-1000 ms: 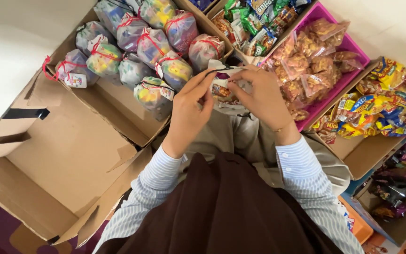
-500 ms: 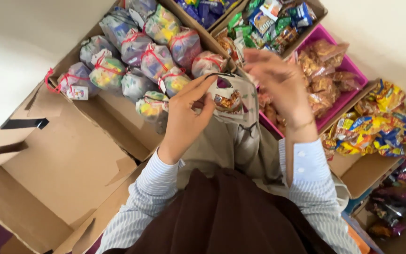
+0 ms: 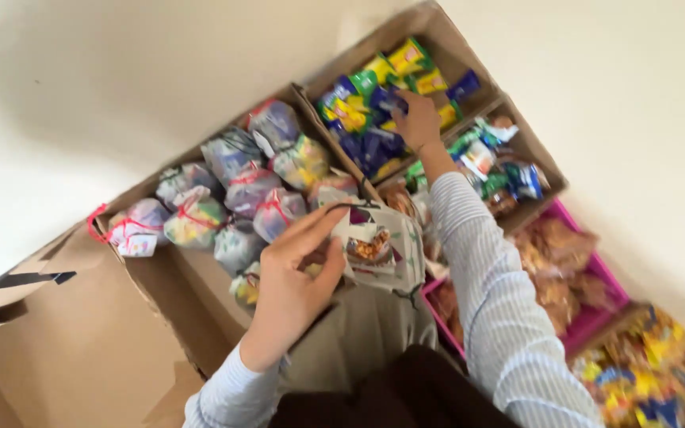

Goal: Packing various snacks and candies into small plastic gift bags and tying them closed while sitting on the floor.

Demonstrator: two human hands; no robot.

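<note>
— What's nearest to us?

— The person's left hand (image 3: 299, 273), striped sleeve and all; it pinches the rim of a small translucent printed pouch with a dark drawstring (image 3: 382, 246) between thumb and fingers, holding the mouth open over the lap; one snack packet shows through the pouch wall, so I'd judge the filling begun but far from finished.

— Which way does the pouch lie?

— Its long axis runs roughly top to bottom as we look down; the open mouth faces away from the person, toward the boxes, and the closed bottom hangs toward the knees.

— And beside it?

— To the left, a large brown cardboard box (image 3: 160, 285) holds a cluster of filled pouches tied with red string (image 3: 231, 190); those look done, tied and tagged; the one in hand is untied; to the right, a pink plastic tray of clear bags of fried snacks (image 3: 572, 269) and, near the corner, yellow and blue packets (image 3: 644, 380), blurred.

— And farther off?

— The right hand (image 3: 418, 119) stretches well away from the pouch into a far cardboard box of blue, green and yellow snack packets (image 3: 374, 103); the fingers curl down among the packets; whether they have closed on one I cannot tell; between that box and the pink tray sits another box of mixed small packets (image 3: 501, 162).
</note>
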